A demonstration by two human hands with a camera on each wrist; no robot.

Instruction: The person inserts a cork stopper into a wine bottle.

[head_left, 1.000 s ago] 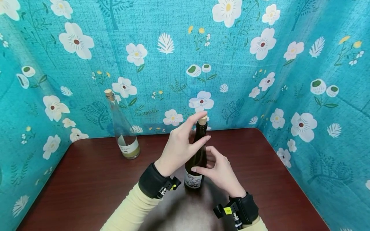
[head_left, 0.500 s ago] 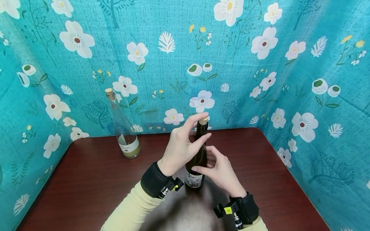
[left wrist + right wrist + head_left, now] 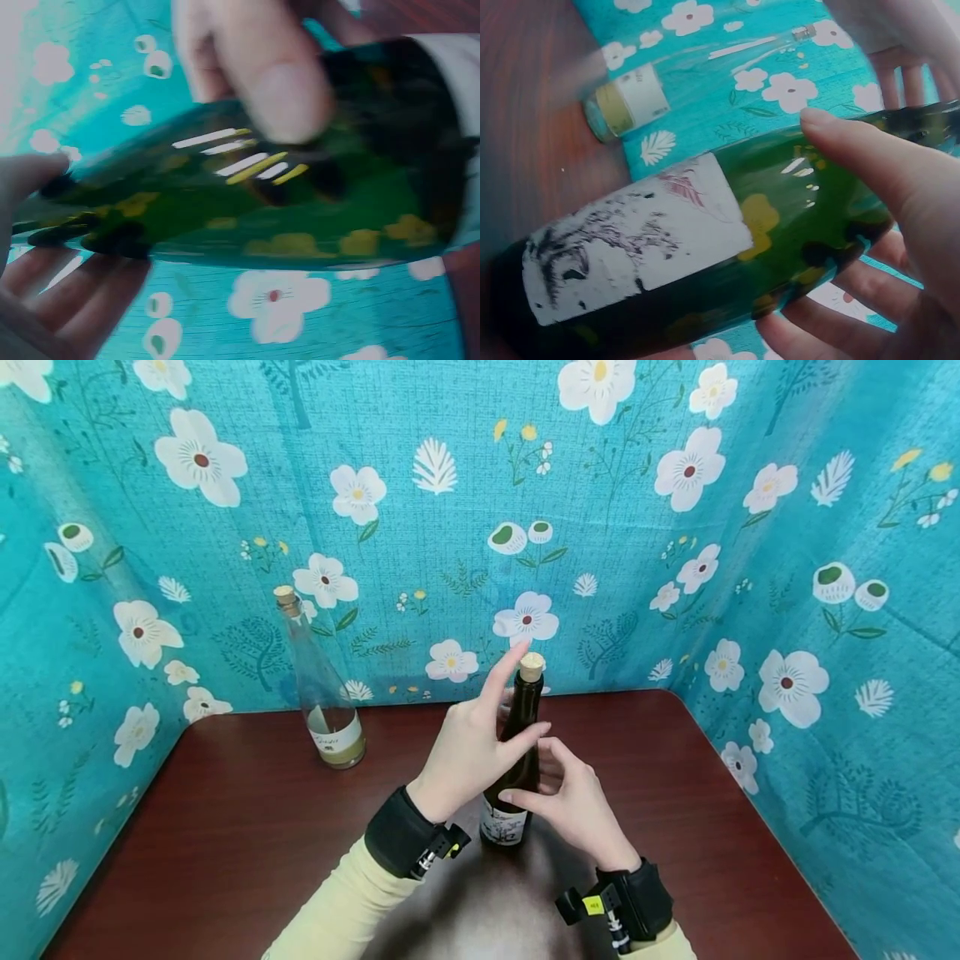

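— Two hands are seen on one dark green bottle; how is it held?

— Nearest the camera, the right hand is curled round the bottle's body just above the white label, thumb on one side and fingers on the other, as is shown closely by the right wrist view. A little higher, the left hand is wrapped about the shoulder and neck, its thumb laid across the glass and its forefinger raised straight up beside the cork.

— Which way is the bottle pointed?

— It is stood upright on the dark red worktop, near the front middle; its long axis is vertical, base down, corked mouth upward and leaned very slightly away from the person.

— Is the cork touched?

— That cannot be told; the fingertip is seen just beside it.

— What lies farther back?

— One clear bottle, also corked and upright with a pale label, is set well apart to the left by the back edge. Behind it all, a turquoise flowered cloth is hung on three sides.
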